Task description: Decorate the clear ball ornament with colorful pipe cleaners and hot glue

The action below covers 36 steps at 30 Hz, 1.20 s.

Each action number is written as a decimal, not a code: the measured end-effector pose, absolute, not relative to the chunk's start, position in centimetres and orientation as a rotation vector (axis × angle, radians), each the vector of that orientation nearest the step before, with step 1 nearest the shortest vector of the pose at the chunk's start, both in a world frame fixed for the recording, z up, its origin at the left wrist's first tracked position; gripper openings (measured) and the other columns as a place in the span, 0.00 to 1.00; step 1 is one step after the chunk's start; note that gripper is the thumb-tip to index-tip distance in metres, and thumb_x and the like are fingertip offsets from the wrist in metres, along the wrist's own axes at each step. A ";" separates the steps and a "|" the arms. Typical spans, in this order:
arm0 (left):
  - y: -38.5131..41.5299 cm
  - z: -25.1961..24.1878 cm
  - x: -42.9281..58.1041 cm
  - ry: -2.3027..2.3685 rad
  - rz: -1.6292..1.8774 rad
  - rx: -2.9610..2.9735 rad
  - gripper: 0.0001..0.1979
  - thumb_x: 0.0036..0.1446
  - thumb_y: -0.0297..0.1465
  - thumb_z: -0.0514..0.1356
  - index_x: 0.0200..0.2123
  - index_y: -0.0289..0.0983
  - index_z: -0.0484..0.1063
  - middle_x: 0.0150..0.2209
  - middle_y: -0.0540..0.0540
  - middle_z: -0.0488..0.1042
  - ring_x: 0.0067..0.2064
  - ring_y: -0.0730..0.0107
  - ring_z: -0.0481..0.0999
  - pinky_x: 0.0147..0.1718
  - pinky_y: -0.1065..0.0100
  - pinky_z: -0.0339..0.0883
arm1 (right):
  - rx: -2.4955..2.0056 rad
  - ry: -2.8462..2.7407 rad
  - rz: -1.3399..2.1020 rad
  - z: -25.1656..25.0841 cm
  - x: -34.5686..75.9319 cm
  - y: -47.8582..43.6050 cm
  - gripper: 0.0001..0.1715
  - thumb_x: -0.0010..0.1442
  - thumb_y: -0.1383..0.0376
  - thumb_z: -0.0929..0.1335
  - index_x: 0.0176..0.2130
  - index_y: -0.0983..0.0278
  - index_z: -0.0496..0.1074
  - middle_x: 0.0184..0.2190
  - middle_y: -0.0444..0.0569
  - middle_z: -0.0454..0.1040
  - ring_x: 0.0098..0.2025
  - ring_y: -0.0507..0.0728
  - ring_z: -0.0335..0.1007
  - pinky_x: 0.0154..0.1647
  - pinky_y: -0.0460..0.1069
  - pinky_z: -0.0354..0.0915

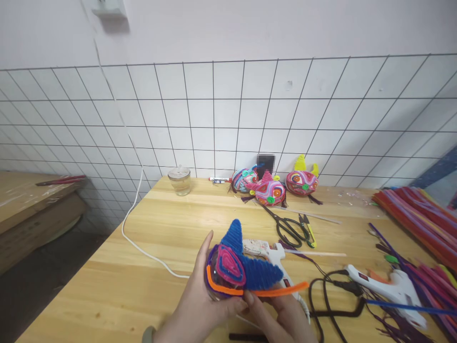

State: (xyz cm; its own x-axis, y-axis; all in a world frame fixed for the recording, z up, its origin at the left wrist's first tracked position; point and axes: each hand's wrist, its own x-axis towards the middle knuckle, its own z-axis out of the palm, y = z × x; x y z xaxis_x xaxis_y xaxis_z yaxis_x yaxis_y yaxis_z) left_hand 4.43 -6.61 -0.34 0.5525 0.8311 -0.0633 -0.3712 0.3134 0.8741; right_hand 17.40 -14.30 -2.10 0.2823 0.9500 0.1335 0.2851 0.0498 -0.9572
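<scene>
On the table (pixel 150 267), scissors (pixel 287 227) lie before the finished masks (pixel 274 186); a jar (pixel 179 180) stands left, pipe cleaners (pixel 421 214) right.

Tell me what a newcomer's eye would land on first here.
First, the bright pipe-cleaner figure, blue points around a pink swirl with an orange strand, held between the left hand and right hand low in the middle. Next, three finished figures sit by the tiled wall, and a red-and-purple pipe cleaner pile lies along the right of the wooden table.
</scene>
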 end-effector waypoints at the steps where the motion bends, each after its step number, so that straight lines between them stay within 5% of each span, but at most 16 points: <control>1: -6.6 -0.3 4.4 0.569 0.855 0.938 0.67 0.34 0.29 0.74 0.65 0.40 0.28 0.56 0.30 0.69 0.51 0.53 0.75 0.47 0.62 0.69 | -1.458 -1.211 0.777 -2.1 17.4 -14.3 0.21 0.61 0.50 0.64 0.43 0.61 0.77 0.40 0.52 0.79 0.40 0.60 0.75 0.45 0.50 0.70; 22: -6.6 -0.6 4.5 0.609 0.856 0.970 0.69 0.32 0.34 0.75 0.66 0.40 0.28 0.56 0.30 0.69 0.52 0.49 0.74 0.49 0.57 0.68 | -1.533 -1.249 0.710 -1.4 17.5 -14.4 0.21 0.60 0.50 0.64 0.41 0.60 0.78 0.36 0.52 0.80 0.36 0.60 0.75 0.46 0.52 0.69; 36: -6.7 -0.6 4.2 0.672 0.857 1.119 0.59 0.41 0.33 0.70 0.67 0.40 0.33 0.57 0.34 0.69 0.52 0.54 0.74 0.50 0.63 0.67 | -1.524 -1.240 0.706 -1.8 17.5 -14.3 0.22 0.61 0.49 0.63 0.41 0.60 0.78 0.34 0.51 0.80 0.34 0.59 0.75 0.39 0.49 0.71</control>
